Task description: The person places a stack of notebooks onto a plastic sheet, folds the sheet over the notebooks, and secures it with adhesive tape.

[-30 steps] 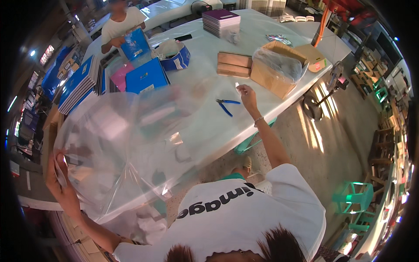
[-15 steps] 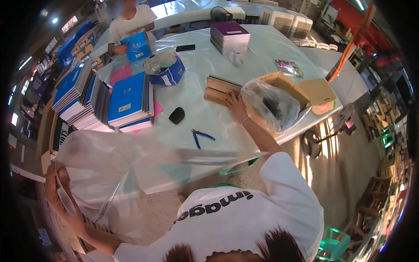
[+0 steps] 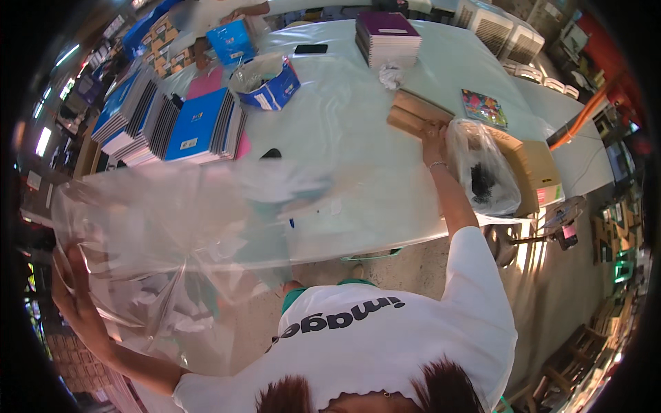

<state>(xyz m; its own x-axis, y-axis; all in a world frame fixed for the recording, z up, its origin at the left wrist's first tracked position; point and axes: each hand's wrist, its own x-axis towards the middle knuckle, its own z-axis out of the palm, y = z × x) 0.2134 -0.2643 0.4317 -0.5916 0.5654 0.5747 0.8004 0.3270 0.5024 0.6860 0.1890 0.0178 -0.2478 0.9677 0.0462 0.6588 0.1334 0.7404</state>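
A large clear plastic sheet [image 3: 186, 227] spreads over the near left of the table and hangs past its edge, partly smeared by motion. At the sheet's left side, my left hand [image 3: 77, 296] is closed on it, the fingers showing through the film. My right arm stretches forward to the far right, where my right hand [image 3: 434, 138] has its fingers on the near end of a brown grooved wooden block [image 3: 416, 110]; the fingertips are hard to make out. Beside that hand stands a cardboard box [image 3: 527, 168] with a clear plastic bag [image 3: 492, 179] bulging from it.
Blue notebooks [image 3: 200, 127] are stacked at the left, near a blue open container [image 3: 275, 89]. Purple notebooks [image 3: 389, 34], a phone [image 3: 311, 49] and a colourful booklet [image 3: 484, 108] lie farther back. Across the table, a co-worker handles a blue notebook [image 3: 232, 43].
The plastic sheet has swept across the table, covering most of the cutting pliers and part of the black object. My right hand and the wooden block have shifted right and farther away. The view has shifted too.
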